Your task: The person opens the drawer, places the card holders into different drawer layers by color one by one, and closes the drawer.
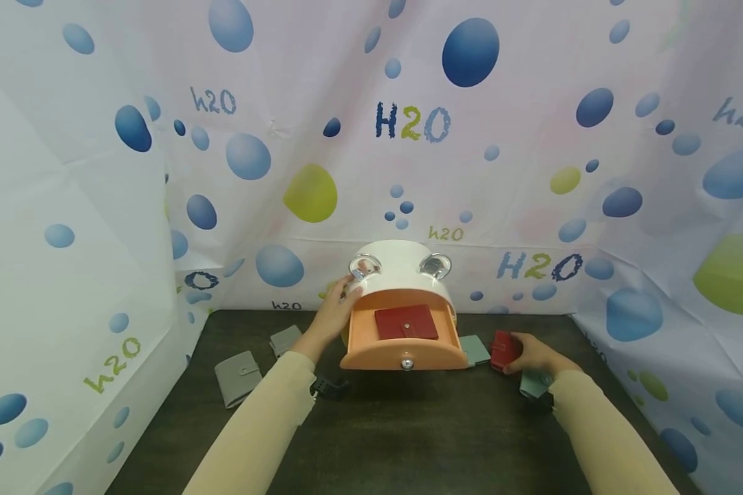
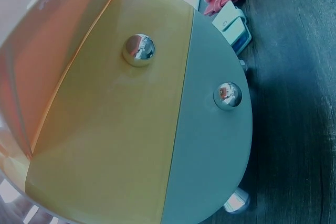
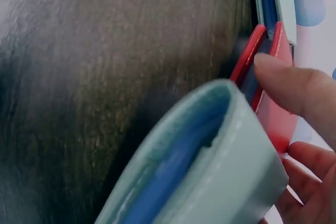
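A small rounded white chest (image 1: 396, 260) with chrome loops on top stands at the middle. Its orange drawer (image 1: 406, 352) is pulled out, and a red wallet (image 1: 406, 322) lies inside. At the chest's left side, my left hand (image 1: 333, 315) holds the edge, thumb toward the front. My right hand (image 1: 537, 352) grips another red wallet (image 1: 503, 350) at the right, the thumb pressing its edge in the right wrist view. A mint wallet (image 3: 220, 156) is near that hand, and a second mint wallet (image 1: 474, 350) lies beside the chest.
Two grey wallets (image 1: 238, 378) lie on the dark table (image 1: 396, 440) at the left. The left wrist view shows a yellow drawer front (image 2: 115, 114) and a teal one (image 2: 210, 145), each with a round knob. A printed curtain (image 1: 371, 172) hangs behind.
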Demonstrator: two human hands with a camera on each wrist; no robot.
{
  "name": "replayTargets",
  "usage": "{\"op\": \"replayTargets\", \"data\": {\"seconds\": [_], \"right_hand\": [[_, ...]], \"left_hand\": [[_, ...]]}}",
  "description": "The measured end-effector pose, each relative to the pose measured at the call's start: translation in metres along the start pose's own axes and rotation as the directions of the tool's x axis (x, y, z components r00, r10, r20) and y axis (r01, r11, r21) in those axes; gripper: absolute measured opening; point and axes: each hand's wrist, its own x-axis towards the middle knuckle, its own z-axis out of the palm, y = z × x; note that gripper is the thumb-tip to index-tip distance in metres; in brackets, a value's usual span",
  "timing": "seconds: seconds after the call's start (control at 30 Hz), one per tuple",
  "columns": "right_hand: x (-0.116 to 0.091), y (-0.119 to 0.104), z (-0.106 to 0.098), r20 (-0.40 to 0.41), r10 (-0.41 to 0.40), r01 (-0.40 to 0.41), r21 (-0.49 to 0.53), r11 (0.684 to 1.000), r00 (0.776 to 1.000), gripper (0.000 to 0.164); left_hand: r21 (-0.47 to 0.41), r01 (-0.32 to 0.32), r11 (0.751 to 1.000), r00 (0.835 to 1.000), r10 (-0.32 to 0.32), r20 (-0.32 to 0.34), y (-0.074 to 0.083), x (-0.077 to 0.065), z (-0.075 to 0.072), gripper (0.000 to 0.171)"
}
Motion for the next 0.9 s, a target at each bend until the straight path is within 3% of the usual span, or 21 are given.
{"op": "replayTargets", "data": {"seconds": [0.23,0.6,0.9], "right_hand": [[0.0025,0.0026,0.0033,-0.029,-0.009,0.008,-0.052,0.999,1.000,0.099],[0.0007,0.0029,0.0074,-0.091,0.045,-0.057,-0.137,0.989,0.995,0.104],[-0.0011,0.0014,0.0070,-0.091,0.072,-0.087,-0.181,0.980,0.993,0.103]], "left_hand": [[0.009,0.011,1.000,1.000,-0.011,-0.005,0.0022,-0.0013,-0.0013,0.067],[0.012,0.011,1.000,1.000,-0.011,-0.008,0.0017,-0.0011,-0.0011,0.067],[0.012,0.023,1.000,1.000,-0.023,-0.005,0.0033,-0.0013,-0.0009,0.068]]}}
